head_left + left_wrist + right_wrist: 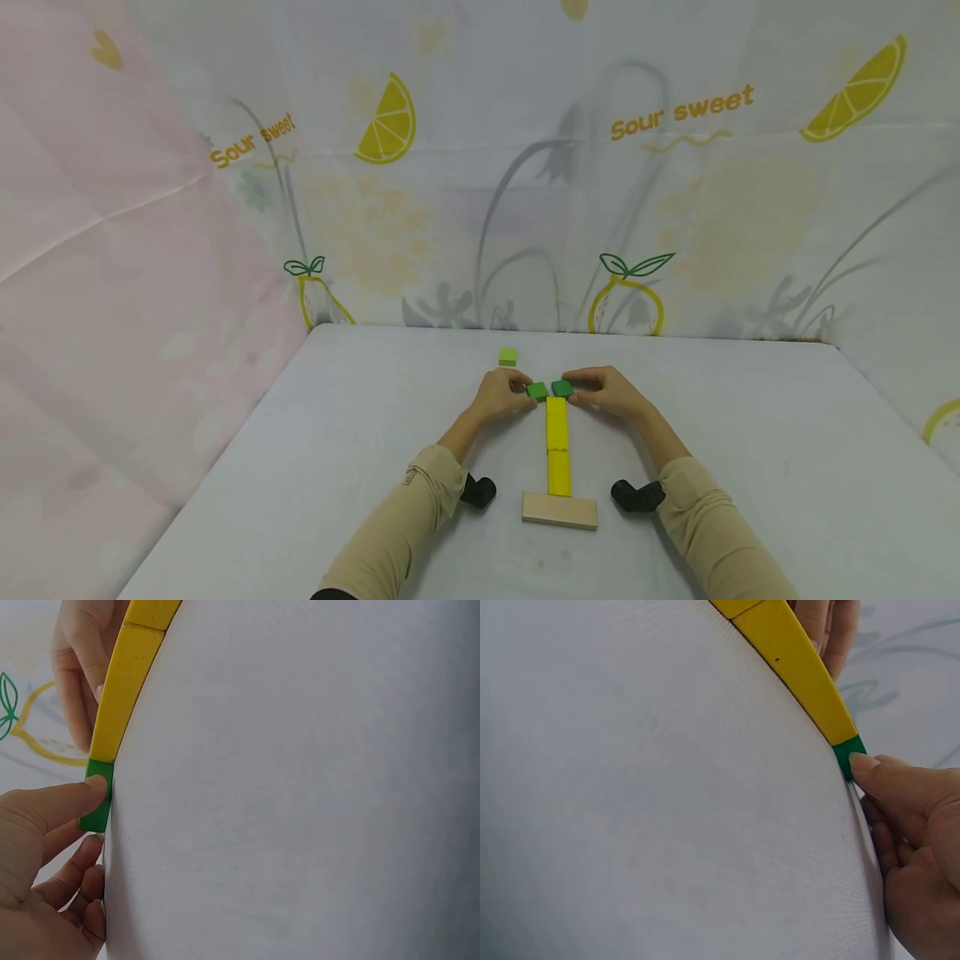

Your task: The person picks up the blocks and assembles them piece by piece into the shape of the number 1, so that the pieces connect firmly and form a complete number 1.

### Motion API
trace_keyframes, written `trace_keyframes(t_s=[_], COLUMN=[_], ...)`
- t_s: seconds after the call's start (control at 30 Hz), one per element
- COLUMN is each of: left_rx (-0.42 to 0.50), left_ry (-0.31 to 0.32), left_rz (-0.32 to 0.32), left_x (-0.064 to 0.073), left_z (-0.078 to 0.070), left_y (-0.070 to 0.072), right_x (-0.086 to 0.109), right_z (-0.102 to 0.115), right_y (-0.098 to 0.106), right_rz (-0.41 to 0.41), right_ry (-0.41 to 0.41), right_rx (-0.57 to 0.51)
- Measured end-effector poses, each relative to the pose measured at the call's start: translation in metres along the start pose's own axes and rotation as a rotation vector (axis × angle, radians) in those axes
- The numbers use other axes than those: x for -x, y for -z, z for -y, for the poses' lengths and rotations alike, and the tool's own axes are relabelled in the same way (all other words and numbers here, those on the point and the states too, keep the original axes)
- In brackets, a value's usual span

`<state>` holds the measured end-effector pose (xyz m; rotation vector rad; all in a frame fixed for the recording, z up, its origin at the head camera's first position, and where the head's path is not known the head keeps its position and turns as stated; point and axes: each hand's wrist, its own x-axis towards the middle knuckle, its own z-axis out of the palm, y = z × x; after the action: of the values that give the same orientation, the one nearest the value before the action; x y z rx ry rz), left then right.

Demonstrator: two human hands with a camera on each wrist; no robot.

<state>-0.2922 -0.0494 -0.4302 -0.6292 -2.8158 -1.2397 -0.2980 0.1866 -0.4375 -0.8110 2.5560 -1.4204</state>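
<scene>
Two yellow blocks [558, 425] lie end to end in a line on the white table. At the far end of that line, my left hand [504, 395] pinches a green block [537, 391] between thumb and fingers, just left of the yellow end. On the other side my right hand [609, 392] pinches a darker green block [562, 388]. A small gap separates the two green blocks. In the left wrist view the thumb presses on the green block [96, 796]; the right wrist view shows the other thumb on its green block [849, 756].
A plain wooden block [559, 511] lies crosswise at the near end of the yellow line. Beyond the left hand sits a light green block [507, 357]. A patterned cloth [480, 167] hangs behind the table's back edge.
</scene>
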Motion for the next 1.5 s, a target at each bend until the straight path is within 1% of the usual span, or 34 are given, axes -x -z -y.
trace_keyframes(t_s=[0.1,0.2,0.23,0.27,0.33,0.43,0.47,0.5,0.57,0.93,1.07,1.27,1.33,1.43,1.47,1.5], left_rx=[0.001,0.003,0.004,0.004,0.002,0.003,0.003,0.003,0.003,-0.015,-0.018,0.007,0.002,-0.005,-0.008,-0.012], left_ry=[0.008,0.023,0.03,0.036,0.041,0.044,0.042,0.04,0.041,-0.004,-0.007,-0.008,-0.007,-0.002,-0.002,-0.002], left_rz=[0.001,0.006,0.008,0.01,0.014,0.019,0.02,0.021,0.025,0.032,0.034,0.029,0.024,0.024,0.025,0.026], left_x=[0.0,0.0,0.0,0.0,-0.001,0.0,0.0,0.0,0.001,-0.001,-0.002,-0.002,-0.002,-0.003,-0.003,-0.003], left_z=[0.0,-0.001,-0.001,-0.001,-0.001,-0.003,-0.003,-0.003,-0.004,-0.005,-0.005,-0.005,-0.006,-0.005,-0.005,-0.005], left_y=[0.0,0.0,0.0,-0.001,-0.001,-0.001,-0.002,-0.002,-0.001,-0.003,-0.004,-0.006,-0.006,-0.007,-0.008,-0.008], right_x=[0.0,0.001,0.001,0.002,0.002,0.001,0.0,0.0,0.0,0.0,0.001,0.001,0.0,0.0,-0.001,0.0], right_z=[0.001,0.001,0.0,-0.001,-0.001,-0.003,-0.003,-0.003,-0.004,-0.003,0.0,-0.001,-0.002,-0.005,-0.01,-0.01], right_y=[0.0,0.0,0.0,0.0,0.0,0.0,0.0,0.0,-0.001,-0.001,-0.001,-0.001,-0.001,-0.001,0.0,0.0], right_rz=[-0.004,-0.01,-0.015,-0.017,-0.015,-0.01,-0.004,-0.002,-0.001,0.002,0.005,0.0,-0.004,-0.011,-0.01,-0.012], right_ry=[0.003,0.039,0.074,0.089,0.096,0.064,0.028,0.013,0.003,0.0,0.003,0.003,0.016,0.077,0.122,0.14], right_rx=[-0.003,0.001,-0.002,-0.003,-0.005,-0.008,-0.013,-0.017,-0.019,-0.02,-0.012,-0.011,-0.009,-0.012,-0.026,-0.028])
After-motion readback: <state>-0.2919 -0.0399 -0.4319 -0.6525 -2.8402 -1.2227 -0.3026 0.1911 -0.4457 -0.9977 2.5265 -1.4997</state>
